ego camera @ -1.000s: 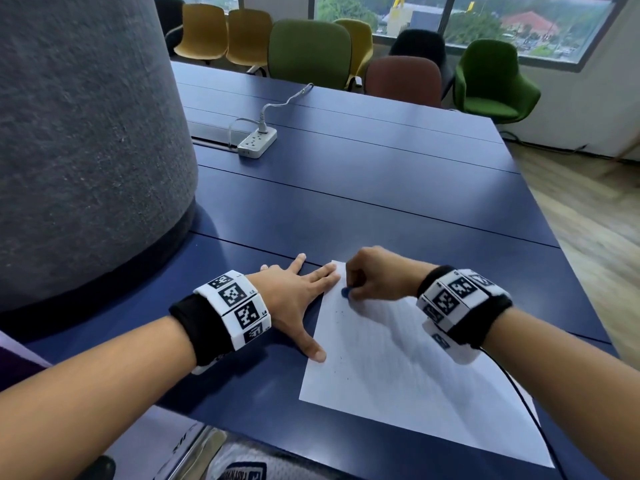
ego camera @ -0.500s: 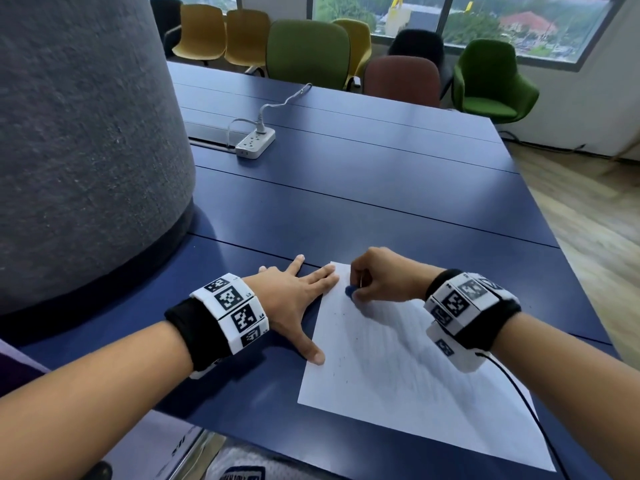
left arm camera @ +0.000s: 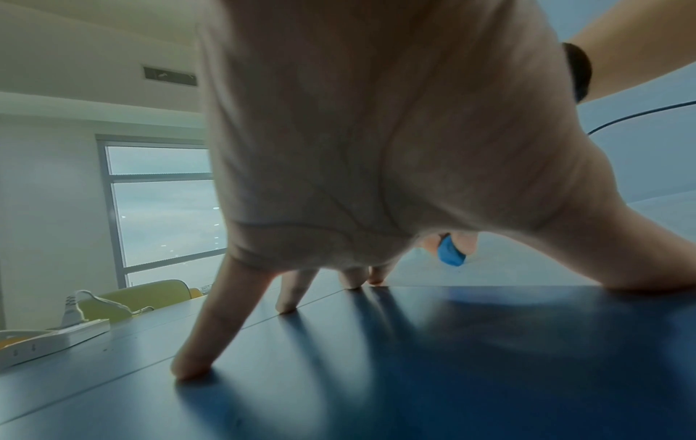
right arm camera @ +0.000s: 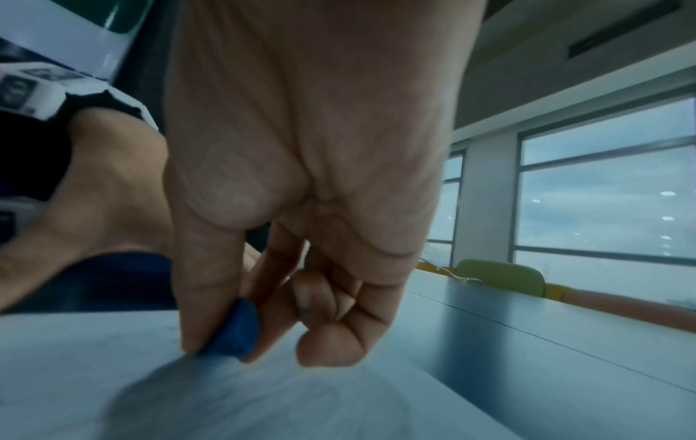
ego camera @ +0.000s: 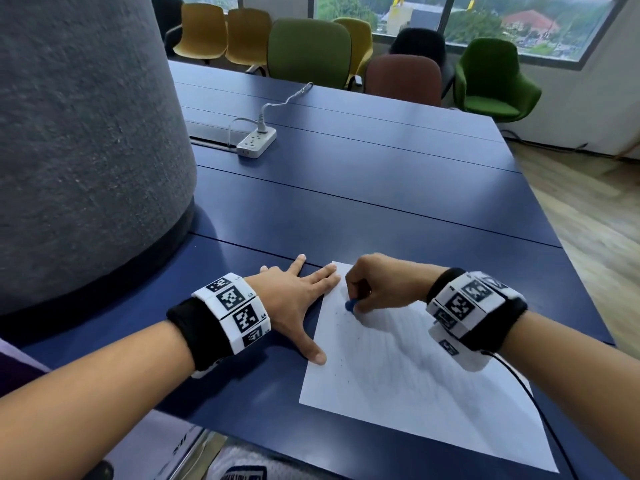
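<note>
A white sheet of paper [ego camera: 415,386] with faint pencil marks lies on the dark blue table [ego camera: 363,188]. My left hand [ego camera: 298,299] lies flat with fingers spread, its thumb and index tips pressing the sheet's left edge. My right hand [ego camera: 374,289] pinches a small blue eraser [ego camera: 349,305] between thumb and fingers and holds it against the paper near its top left corner. The eraser [right arm camera: 235,333] touches the sheet in the right wrist view. In the left wrist view the eraser [left arm camera: 450,253] shows beyond my spread fingers [left arm camera: 211,321].
A large grey felt-covered column [ego camera: 86,133] stands on the table at the left. A white power strip [ego camera: 256,143] with a cable lies farther back. Coloured chairs [ego camera: 308,53] line the far side under the windows. The table's right edge [ego camera: 568,271] borders wooden floor.
My right hand with the eraser has shifted slightly right and toward me over the paper. The left hand stays put on the sheet's edge.
</note>
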A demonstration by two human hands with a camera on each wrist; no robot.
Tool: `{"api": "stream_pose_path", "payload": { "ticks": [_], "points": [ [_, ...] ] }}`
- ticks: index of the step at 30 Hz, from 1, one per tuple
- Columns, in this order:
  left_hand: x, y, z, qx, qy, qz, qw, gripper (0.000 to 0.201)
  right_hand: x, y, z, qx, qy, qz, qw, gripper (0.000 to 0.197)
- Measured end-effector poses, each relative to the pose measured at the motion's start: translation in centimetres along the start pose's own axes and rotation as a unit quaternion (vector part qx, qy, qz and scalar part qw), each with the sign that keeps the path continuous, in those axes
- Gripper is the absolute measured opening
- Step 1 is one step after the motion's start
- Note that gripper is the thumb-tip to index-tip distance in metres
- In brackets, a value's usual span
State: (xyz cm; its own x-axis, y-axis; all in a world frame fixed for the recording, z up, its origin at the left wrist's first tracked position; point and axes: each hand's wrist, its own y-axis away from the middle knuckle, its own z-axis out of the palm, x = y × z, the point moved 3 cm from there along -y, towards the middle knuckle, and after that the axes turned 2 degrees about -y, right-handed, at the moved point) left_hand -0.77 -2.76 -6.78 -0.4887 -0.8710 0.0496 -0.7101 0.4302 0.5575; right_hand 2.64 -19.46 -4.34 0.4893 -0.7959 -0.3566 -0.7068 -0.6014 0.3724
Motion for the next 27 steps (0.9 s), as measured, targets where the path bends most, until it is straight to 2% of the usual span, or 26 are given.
{"api": "stream_pose_path", "payload": {
  "ticks": [5, 7, 10, 15, 20, 24, 27],
  "points": [
    [0.1, 0.0, 0.0, -0.004, -0.007, 0.002, 1.0, 0.138, 1.1, -1.8, -1.7, 0.101, 0.025, 0.024, 0.994, 0.017],
    [0.2, 0.0, -0.1, -0.004, -0.007, 0.003, 1.0, 0.138, 0.9, -1.7, -1.4, 0.088, 0.014, 0.011, 0.996, 0.019],
    [0.2, 0.1, -0.2, -0.005, -0.003, 0.002, 1.0, 0.137, 0.3, -1.4, -0.9, 0.023, 0.016, -0.004, 1.0, 0.016],
    [0.3, 0.2, -0.1, -0.006, -0.002, 0.003, 1.0, 0.137, 1.3, -1.7, -1.7, 0.106, 0.025, 0.017, 0.994, 0.017],
    [0.2, 0.2, -0.2, -0.004, -0.001, 0.001, 1.0, 0.138, 1.0, -0.3, -0.6, 0.038, -0.009, 0.004, 0.999, 0.017],
    [0.2, 0.3, -0.2, -0.002, 0.003, 0.001, 1.0, 0.138, 2.0, 0.1, -0.9, 0.11, -0.007, 0.024, 0.994, 0.016],
    [0.4, 0.7, -0.1, 0.001, 0.015, 0.008, 1.0, 0.137, 1.8, 1.1, 0.0, 0.122, -0.005, 0.012, 0.992, 0.017]
  ]
}}
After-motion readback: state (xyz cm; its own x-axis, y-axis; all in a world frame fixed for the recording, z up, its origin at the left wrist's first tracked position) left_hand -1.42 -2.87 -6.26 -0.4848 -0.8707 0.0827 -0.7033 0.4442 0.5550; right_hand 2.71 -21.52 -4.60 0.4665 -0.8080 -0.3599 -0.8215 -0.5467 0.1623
